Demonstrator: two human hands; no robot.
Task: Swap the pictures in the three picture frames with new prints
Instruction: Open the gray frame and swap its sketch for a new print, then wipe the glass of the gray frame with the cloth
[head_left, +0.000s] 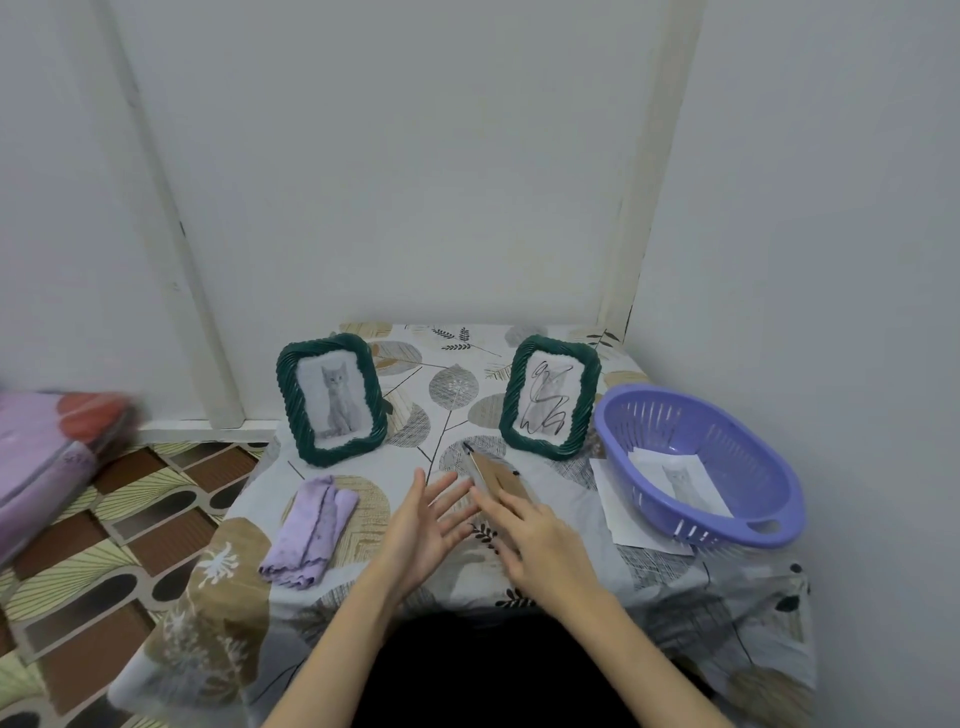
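Right hand (540, 530) lies with straight fingers on a brown backing board (501, 480), which lies tilted at the middle of the tabletop (675, 577); whether the third frame is under it cannot be told, since only the board and a dark edge show. Left hand (423, 519) is spread wide, palm turned toward the board, holding nothing, fingertips just beside the board's near edge.

Judged step: the third frame is in hand, back side up, either being opened or being closed. Which of the two is unclear from here.

Two green frames stand upright behind. Left frame (332, 397) shows a clean grey cat print. Right frame (550, 397) shows a cat print scribbled over in black, so it likely awaits its swap.

Purple basket (748, 499) at right holds one cat print (680, 480); a white sheet (618, 512) lies partly under the basket. Folded lilac cloth (311, 525) lies at left, apart from the hands.

Next move likely calls for both hands on the board: one to steady it, one to work the dark clips at its edge.
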